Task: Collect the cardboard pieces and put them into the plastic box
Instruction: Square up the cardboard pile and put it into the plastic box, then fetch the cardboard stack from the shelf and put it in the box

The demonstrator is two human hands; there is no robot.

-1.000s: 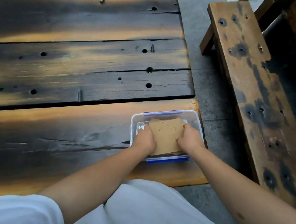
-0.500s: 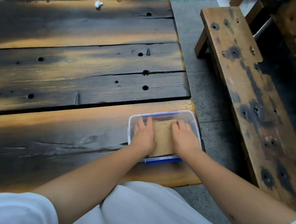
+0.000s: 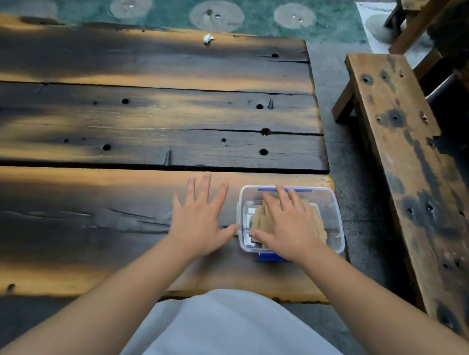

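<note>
A clear plastic box (image 3: 333, 210) with blue clips sits at the near right corner of the wooden table (image 3: 116, 197). Brown cardboard pieces (image 3: 261, 220) lie inside it, partly hidden. My right hand (image 3: 288, 227) rests flat over the box with fingers spread, on top of the cardboard. My left hand (image 3: 200, 219) is spread open above the table just left of the box, its thumb near the box's wall, holding nothing.
A small white scrap (image 3: 208, 38) lies at the table's far edge. A worn wooden bench (image 3: 409, 174) runs along the right, with a strip of grey floor (image 3: 347, 162) between it and the table. My white clothing fills the bottom.
My left hand has come out of the box and moved left over the table. My right hand stays flat on the cardboard. The view has tilted up, showing more of the far floor.
</note>
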